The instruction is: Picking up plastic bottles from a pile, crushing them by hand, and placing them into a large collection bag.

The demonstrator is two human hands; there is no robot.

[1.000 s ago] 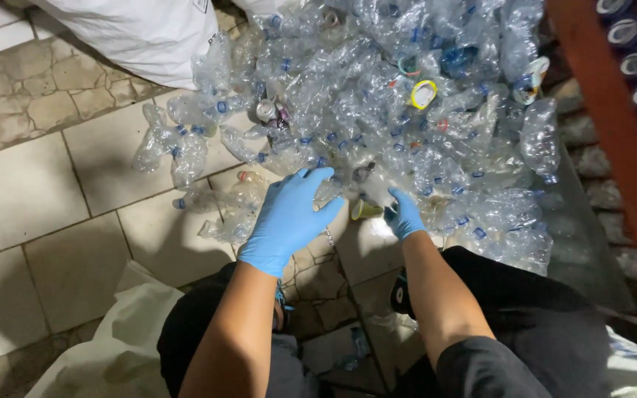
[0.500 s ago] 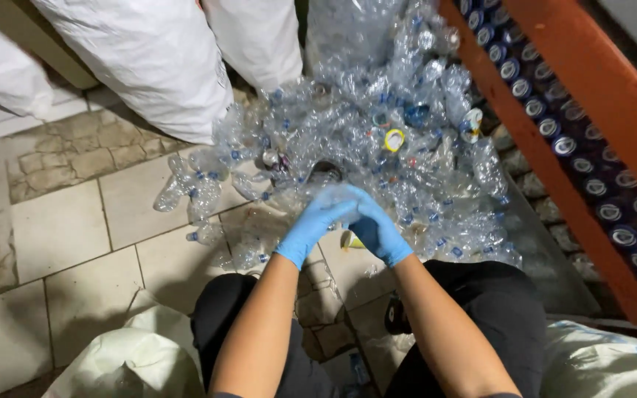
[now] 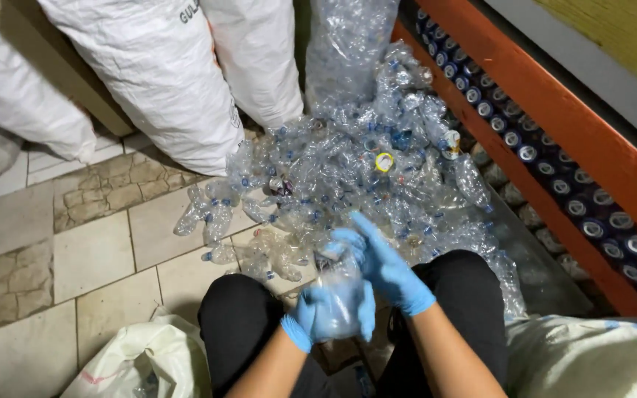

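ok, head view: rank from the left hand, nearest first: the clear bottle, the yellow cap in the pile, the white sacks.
1. clear bottle: held in the left hand.
2. yellow cap: mid-pile, ahead.
3. white sacks: far side, upper left.

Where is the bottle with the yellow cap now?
Head view: the yellow-capped bottle lies near the middle of the bottle pile, beyond both gloved hands.
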